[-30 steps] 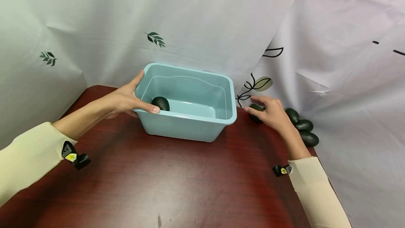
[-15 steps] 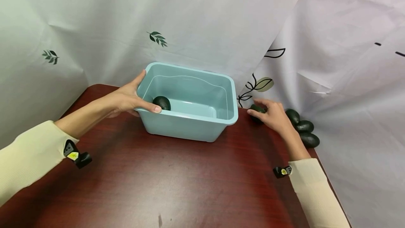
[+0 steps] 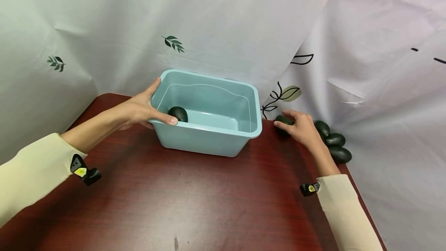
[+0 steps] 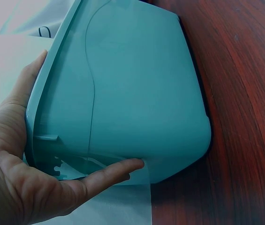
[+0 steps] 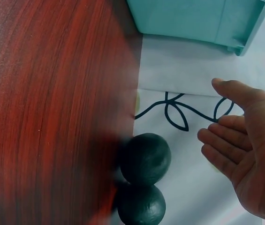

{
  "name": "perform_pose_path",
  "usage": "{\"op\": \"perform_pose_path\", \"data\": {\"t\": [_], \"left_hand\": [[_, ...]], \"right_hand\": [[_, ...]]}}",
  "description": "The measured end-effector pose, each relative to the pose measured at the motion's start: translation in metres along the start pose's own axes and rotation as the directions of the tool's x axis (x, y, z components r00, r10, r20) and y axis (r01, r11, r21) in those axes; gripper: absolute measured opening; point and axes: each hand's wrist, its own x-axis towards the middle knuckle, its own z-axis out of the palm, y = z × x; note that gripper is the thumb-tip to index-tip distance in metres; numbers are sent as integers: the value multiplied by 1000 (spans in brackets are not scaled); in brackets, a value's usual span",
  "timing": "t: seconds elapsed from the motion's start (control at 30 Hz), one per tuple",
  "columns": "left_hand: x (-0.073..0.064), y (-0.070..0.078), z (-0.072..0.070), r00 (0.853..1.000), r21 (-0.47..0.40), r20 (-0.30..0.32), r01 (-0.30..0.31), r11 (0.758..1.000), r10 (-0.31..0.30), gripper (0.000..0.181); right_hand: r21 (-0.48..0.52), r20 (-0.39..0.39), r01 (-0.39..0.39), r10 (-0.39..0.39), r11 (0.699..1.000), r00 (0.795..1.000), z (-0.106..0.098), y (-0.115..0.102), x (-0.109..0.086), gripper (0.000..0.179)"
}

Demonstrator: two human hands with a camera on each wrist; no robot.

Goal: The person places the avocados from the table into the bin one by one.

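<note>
A pale blue plastic tub (image 3: 202, 139) stands at the back of the table, with one avocado (image 3: 178, 114) inside near its left end. My left hand (image 3: 139, 108) holds the tub's left front corner, its thumb lying on the front rim and other fingers along the outer wall. To the right of the tub, my right hand (image 3: 299, 127) hovers by another avocado (image 3: 281, 127) and partly hides it. In the right wrist view the fingers (image 5: 226, 140) are loosely extended, apart from the two avocados (image 5: 145, 158) seen there, with nothing in the palm.
Several more avocados (image 3: 335, 140) lie in a row along the table's right edge, beyond my right wrist. A reddish-brown table (image 3: 195, 200) spreads out in front. A white cloth with leaf prints (image 3: 216, 22) hangs behind and at both sides.
My right hand has shifted very slightly to the right beside the avocado. The left hand and the tub stay put, apart from a small camera shift.
</note>
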Motion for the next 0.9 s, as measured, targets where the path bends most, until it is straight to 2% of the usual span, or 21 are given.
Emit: {"op": "perform_pose_path", "data": {"t": [0.47, 0.9], "left_hand": [[-1, 1, 0, 1000, 6, 1, 10, 1000, -10, 155], [-1, 1, 0, 1000, -2, 2, 13, 1000, -13, 155]], "right_hand": [[-5, 42, -77, 77, 997, 996, 2, 9, 2, 74], [-38, 22, -109, 110, 993, 994, 6, 17, 5, 80]]}}
